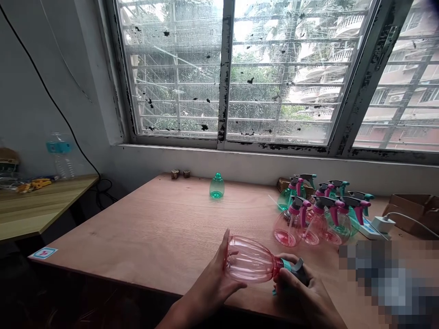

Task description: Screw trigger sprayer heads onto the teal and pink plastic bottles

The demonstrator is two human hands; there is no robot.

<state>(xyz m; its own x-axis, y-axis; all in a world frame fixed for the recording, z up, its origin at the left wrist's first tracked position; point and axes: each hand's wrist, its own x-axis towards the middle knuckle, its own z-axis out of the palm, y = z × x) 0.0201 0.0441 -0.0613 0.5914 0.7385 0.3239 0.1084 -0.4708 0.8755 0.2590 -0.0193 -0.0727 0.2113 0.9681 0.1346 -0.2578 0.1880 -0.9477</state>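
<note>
A ribbed, clear pink spray bottle (250,259) lies sideways in the air above the table's front edge, base to the left and neck to the right. My left hand (219,274) cups its base, thumb below and fingers behind. At the neck, my right hand (305,288) grips a black spray head (299,270) with a teal collar (286,264). The collar meets the red neck; whether it is screwed tight I cannot tell. Part of the spray head is hidden by my right fingers.
Several pink and green spray bottles (317,224) stand at the right. A headless green bottle (216,187) is at the back of the wooden table (144,237). Behind the group are a white power strip (373,228) and a cardboard box (411,212). A side table (51,201) stands left.
</note>
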